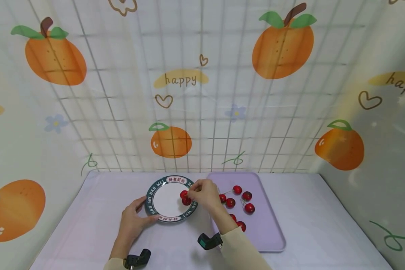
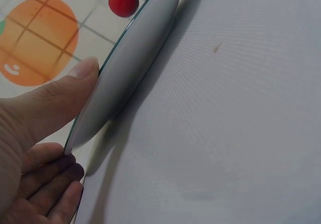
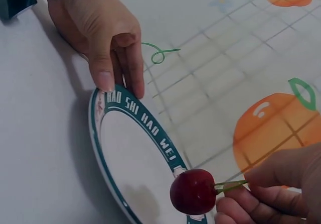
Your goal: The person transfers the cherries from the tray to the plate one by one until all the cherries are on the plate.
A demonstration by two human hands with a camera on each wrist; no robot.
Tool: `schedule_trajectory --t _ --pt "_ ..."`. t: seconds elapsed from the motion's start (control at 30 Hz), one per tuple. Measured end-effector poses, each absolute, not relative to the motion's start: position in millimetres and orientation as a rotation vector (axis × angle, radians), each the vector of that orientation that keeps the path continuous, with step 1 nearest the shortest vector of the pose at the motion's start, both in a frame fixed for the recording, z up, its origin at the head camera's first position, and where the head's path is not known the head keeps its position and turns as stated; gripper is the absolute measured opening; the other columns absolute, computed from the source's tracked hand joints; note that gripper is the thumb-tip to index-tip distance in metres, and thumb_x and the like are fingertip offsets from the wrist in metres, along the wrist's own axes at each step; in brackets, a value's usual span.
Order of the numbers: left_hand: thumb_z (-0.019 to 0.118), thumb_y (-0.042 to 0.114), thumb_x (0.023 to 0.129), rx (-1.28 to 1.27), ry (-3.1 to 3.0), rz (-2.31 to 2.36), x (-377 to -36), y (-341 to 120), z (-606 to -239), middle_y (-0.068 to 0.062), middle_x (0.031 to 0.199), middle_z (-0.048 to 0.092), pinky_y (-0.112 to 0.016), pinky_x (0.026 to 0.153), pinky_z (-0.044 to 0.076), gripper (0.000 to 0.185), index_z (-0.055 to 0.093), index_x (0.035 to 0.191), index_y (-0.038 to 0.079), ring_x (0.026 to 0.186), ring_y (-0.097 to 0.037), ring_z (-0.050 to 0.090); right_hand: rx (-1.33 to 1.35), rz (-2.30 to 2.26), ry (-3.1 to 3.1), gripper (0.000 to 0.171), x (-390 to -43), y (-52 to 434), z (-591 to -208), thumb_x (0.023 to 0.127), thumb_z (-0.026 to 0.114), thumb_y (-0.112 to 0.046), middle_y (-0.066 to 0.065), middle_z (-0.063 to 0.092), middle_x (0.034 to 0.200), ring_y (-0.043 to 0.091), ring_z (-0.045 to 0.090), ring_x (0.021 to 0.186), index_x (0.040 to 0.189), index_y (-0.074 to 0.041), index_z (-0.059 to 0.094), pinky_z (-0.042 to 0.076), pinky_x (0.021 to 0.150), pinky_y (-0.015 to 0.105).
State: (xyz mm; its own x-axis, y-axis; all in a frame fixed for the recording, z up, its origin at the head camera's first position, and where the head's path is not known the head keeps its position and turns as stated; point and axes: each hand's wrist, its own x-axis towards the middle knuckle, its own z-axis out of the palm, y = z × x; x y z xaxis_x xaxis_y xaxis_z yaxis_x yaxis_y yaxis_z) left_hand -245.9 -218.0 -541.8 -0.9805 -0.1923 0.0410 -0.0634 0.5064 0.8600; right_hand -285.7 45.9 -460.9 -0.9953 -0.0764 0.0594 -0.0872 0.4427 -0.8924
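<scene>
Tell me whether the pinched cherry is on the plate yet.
Cannot tell. The right hand pinches the cherry by its stem over the plate; contact is unclear.

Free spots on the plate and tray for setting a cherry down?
Plate: bare white centre and left side; crowded only at the right rim, where two cherries sit under the right hand. The left hand holds the near-left rim. Tray: loose cherries fill its left-centre; the right strip and near-right corner are bare.

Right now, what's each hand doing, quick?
Left hand: grips the rim of the round white plate with the green lettered border.
Right hand: pinches the stem of a red cherry.
</scene>
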Motion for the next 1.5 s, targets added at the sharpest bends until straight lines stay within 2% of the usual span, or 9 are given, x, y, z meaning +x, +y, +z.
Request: schedule_trajectory --t 0.67,0.9,1.5 --pt "0.100 0.029 0.069 0.214 -2.605 -1.522 -248 -219 -544 -0.020 0.156 0.052 -0.052 0.124 0.039 0.096 0.055 0.150 0.003 0.145 -0.041 0.047 0.112 1.724 -2.649 0.006 -288 39 -488 0.087 0.079 -0.001 0.006 0.067 0.077 0.015 0.062 0.068 0.088 -0.001 0.072 0.063 0.062 0.025" --pt "0.100 0.028 0.069 0.214 -2.603 -1.509 -248 -219 -544 -0.019 0.155 0.053 -0.052 0.123 0.040 0.095 0.056 0.149 0.004 0.144 -0.041 0.048 0.135 1.726 -2.617 0.008 -290 40 -494 0.086 0.080 0.000 0.006 0.070 0.075 0.013 0.065 0.063 0.089 0.002 0.074 0.061 0.058 0.023" --pt "0.100 0.031 0.068 0.200 -2.602 -1.491 -248 -220 -546 -0.022 0.154 0.054 -0.052 0.122 0.042 0.096 0.056 0.148 0.002 0.143 -0.042 0.049 0.031 1.702 -2.553 0.007 -287 57 -484 0.088 0.082 -0.006 0.003 0.071 0.078 0.013 0.064 0.069 0.091 -0.002 0.076 0.057 0.060 0.023"
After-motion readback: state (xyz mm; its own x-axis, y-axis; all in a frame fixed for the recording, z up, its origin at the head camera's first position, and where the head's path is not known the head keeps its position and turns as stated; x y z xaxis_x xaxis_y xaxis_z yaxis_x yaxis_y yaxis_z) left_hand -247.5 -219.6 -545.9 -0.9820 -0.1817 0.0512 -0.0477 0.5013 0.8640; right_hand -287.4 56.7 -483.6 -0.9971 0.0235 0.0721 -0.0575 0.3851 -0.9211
